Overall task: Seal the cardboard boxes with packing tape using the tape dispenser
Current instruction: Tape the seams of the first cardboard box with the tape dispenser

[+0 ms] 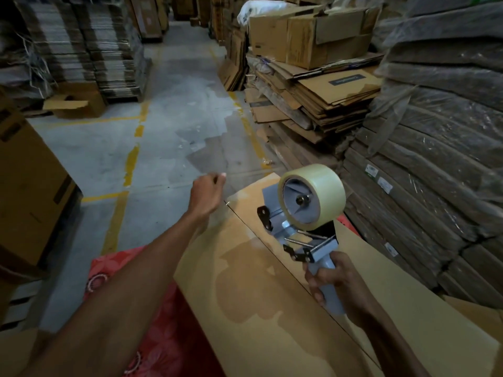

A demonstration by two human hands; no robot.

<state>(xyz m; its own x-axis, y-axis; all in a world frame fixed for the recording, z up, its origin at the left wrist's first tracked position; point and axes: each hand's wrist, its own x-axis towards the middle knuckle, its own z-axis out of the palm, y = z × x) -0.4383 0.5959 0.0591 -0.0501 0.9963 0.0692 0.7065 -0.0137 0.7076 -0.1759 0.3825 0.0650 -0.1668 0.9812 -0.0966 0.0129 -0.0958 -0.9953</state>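
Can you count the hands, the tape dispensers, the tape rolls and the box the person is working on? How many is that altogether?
Hands: 2 (left hand, right hand)
Tape dispenser: 1
Tape roll: 1
Box: 1
Total: 5

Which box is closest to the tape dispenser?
The foreground box directly under the tape dispenser, which the right hand grips. Its centre seam faces up. The other boxes sit farther off on the floor or on stacks.

Concrete floor (168, 110) bears red mat (168, 336), seemingly under box (272, 295).
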